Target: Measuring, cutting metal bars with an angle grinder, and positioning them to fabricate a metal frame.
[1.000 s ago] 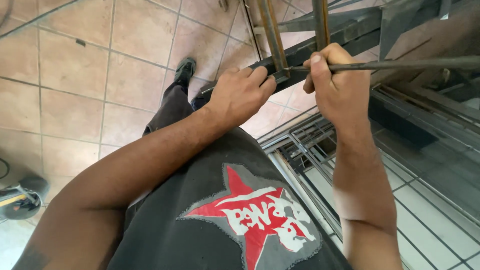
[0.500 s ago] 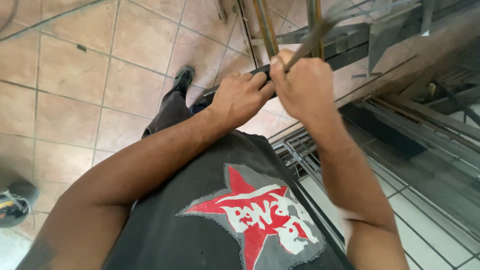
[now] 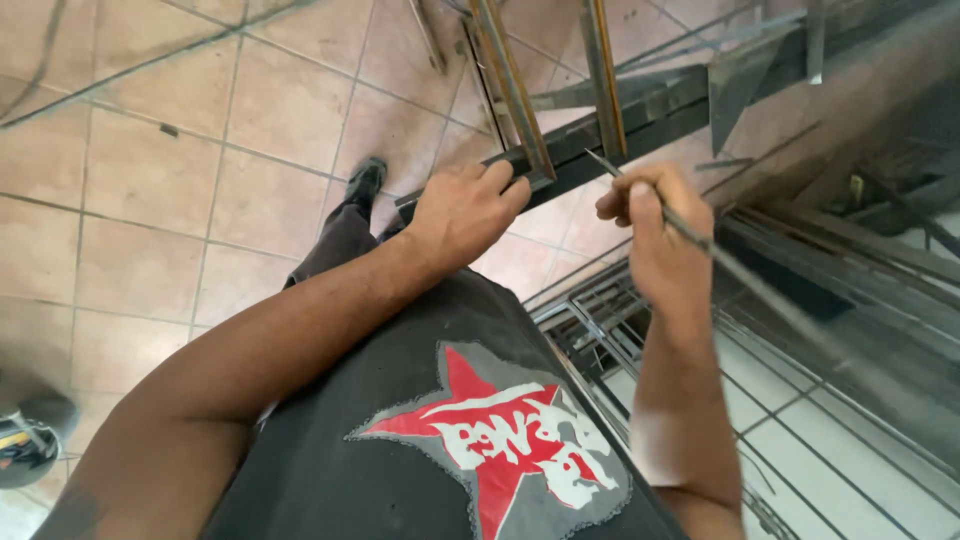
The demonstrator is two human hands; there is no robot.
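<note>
I am looking down past my black shirt with its red star (image 3: 480, 440) at both my hands, which are sitting in the upper middle of the frame. My left hand (image 3: 462, 210) is resting palm down on the dark steel bar (image 3: 600, 150) that is running across the frame from centre left up toward the upper right; my fingers are curling over its far edge, so I am gripping it loosely rather than clenching. My thumb is lying right at the foot of the left upright (image 3: 512, 85), one of two rusty flat strips that are rising from the bar to the top edge of the frame; the right upright (image 3: 603, 75) is standing just beside it, between my two hands. My right hand (image 3: 655, 235) is closing around a thin metal rod (image 3: 700, 240), pinching it between thumb and forefinger. The rod's tip is pointing up and left, ending just short of the bar near the right upright, while its long tail is running down to the right across my hand and blurring out over a metal grille (image 3: 800, 420) lying in the lower right. My shoe (image 3: 365, 182) is standing on the pinkish tiled floor (image 3: 150, 200) that is filling the left half of the frame, and a dark round object (image 3: 25, 445) is sitting at the lower left edge.
</note>
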